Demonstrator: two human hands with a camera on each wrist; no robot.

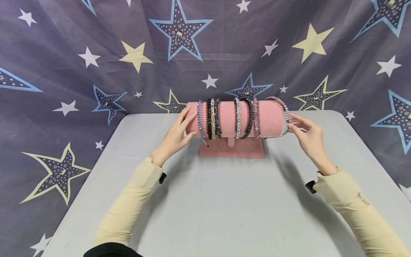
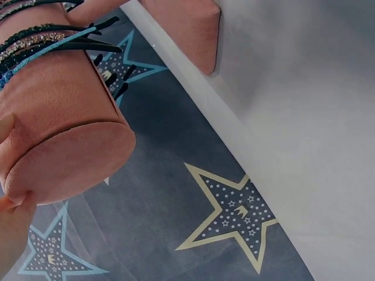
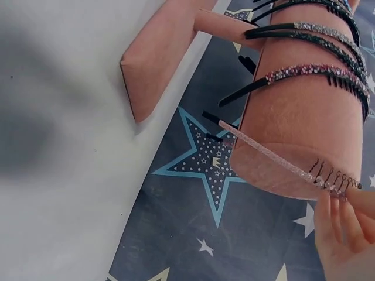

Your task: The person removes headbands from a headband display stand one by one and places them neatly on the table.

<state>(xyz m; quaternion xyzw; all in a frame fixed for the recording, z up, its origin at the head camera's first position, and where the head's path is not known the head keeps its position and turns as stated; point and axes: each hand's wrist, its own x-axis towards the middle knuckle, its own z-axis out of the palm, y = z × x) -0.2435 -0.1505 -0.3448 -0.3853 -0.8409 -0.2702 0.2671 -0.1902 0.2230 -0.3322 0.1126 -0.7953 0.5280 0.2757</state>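
Observation:
A pink padded headband stand (image 1: 270, 119), a horizontal roll on a short post, carries several glittery headbands. My left hand (image 1: 173, 137) grips the roll's left end, the thumb below the fingers, beside a blue headband (image 1: 199, 119). In the left wrist view, fingertips of that hand (image 2: 14, 234) touch the round end face and its side. At the opposite end, my right hand (image 1: 309, 137) pinches a pale pink, toothed headband (image 3: 263, 149) between thumb and fingers. That headband crosses the roll's end at a slant; its tips point away from the hand (image 3: 345, 240).
The stand's pink base (image 1: 248, 150) rests near the back edge of a white-covered table (image 1: 221, 207). Right behind hangs a dark star-patterned cloth (image 1: 112, 35). Black, gold, silver and pink headbands (image 1: 256, 117) sit along the middle of the roll.

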